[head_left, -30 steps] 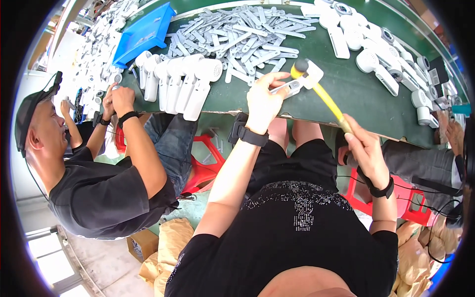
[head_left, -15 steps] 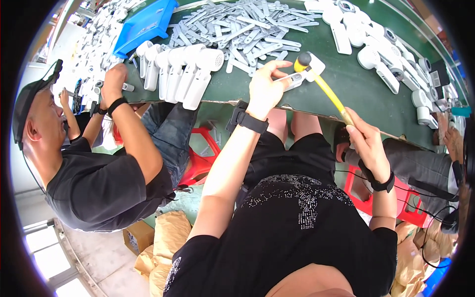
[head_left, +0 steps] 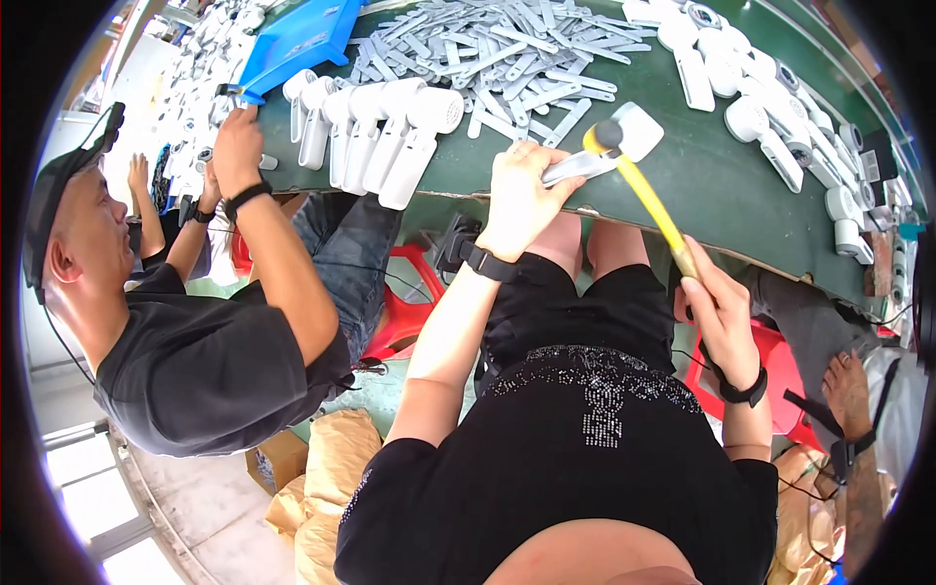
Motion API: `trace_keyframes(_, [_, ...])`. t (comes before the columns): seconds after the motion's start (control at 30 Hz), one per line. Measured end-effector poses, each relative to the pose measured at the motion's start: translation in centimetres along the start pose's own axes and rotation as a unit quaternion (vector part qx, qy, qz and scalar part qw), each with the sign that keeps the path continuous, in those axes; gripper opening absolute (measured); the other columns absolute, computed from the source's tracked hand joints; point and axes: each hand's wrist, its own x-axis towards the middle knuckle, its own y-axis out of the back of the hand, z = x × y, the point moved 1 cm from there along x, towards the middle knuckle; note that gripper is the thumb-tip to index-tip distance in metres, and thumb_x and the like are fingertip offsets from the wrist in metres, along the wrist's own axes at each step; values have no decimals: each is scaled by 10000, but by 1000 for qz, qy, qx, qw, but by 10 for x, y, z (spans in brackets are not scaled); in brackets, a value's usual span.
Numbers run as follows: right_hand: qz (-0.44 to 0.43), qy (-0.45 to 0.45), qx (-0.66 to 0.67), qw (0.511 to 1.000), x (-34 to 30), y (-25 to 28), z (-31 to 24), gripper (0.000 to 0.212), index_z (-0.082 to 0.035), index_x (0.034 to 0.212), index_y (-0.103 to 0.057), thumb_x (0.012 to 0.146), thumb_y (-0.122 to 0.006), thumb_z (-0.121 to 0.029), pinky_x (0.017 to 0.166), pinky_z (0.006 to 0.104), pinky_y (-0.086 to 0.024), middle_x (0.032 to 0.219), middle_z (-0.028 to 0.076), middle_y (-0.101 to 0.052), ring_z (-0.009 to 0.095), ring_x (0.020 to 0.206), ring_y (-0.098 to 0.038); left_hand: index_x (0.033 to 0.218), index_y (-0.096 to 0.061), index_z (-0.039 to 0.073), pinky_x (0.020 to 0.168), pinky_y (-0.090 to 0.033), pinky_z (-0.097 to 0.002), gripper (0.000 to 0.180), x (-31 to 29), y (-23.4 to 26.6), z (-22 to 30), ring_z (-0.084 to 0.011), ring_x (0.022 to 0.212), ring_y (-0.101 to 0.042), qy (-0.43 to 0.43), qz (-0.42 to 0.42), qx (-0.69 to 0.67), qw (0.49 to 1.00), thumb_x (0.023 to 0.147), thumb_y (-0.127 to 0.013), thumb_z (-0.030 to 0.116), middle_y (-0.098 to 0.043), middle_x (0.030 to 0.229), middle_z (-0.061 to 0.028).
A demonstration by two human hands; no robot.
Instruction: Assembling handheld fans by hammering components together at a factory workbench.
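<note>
My left hand (head_left: 523, 187) is closed around the handle of a white handheld fan (head_left: 642, 133), held at the table's near edge with its broad head pointing away to the right. In my right hand (head_left: 721, 317) is a small mallet (head_left: 651, 207) with a yellow handle and a dark, rounded head. The mallet head lies over the fan where handle and head join; whether it touches cannot be told. A row of white fans (head_left: 405, 146) rests to the left of my left hand. Beyond it spreads a heap of grey handle strips (head_left: 507, 58).
More white fans (head_left: 770, 127) lie along the right of the green table (head_left: 702, 185). A blue tray (head_left: 302, 44) sits at the far left. A co-worker (head_left: 195, 331) in black works on my left; another person's hand (head_left: 846, 390) shows at the right. Red stools (head_left: 414, 302) stand below.
The mallet head has shifted slightly down onto the fan's neck. My left fingers have closed further round the handle. The co-worker's hand on the left has moved up beside the blue tray.
</note>
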Motion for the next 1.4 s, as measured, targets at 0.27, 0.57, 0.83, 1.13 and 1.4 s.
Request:
trace_keyframes(0.27, [0,-3,12,1000,0,-5,-4,398,35,1325,-506,944,-555,-68,768,277,-463,941,156,-637,174,787,-575,941,-702,36,727,-495,-334,332,-7,-4,-6,-248,788,-637,-8,57,-39,998,659,-840,142,-682,857,-119])
trace_keyframes(0.57, [2,66,13,998,4,-12,-14,415,22,1332,-505,929,-571,-54,781,283,-474,967,168,-645,204,784,-596,858,-695,93,804,-433,-370,299,-18,-8,-16,-252,894,-597,49,78,-89,992,627,-851,199,-678,860,-53])
trace_keyframes(0.83, [-21,73,-28,997,12,-20,-17,428,13,1336,-503,919,-577,-42,731,299,-476,846,156,-609,231,737,-596,881,-733,79,739,-482,-346,320,-17,-10,-21,-232,827,-565,16,103,-16,994,586,-855,101,-630,749,-41])
trace_keyframes(1.13, [17,-18,7,1000,-1,-6,10,409,35,1333,-493,939,-550,-60,702,266,-453,860,122,-613,141,713,-524,871,-721,58,778,-483,-358,329,-14,-4,-11,-250,850,-581,33,82,-25,996,592,-865,160,-658,806,-83])
trace_keyframes(1.4, [33,37,24,998,4,-7,9,415,29,1340,-491,941,-548,-69,698,259,-441,840,106,-591,138,706,-499,935,-703,67,798,-467,-390,334,-4,0,5,-298,896,-571,10,43,65,997,640,-821,172,-647,842,-106])
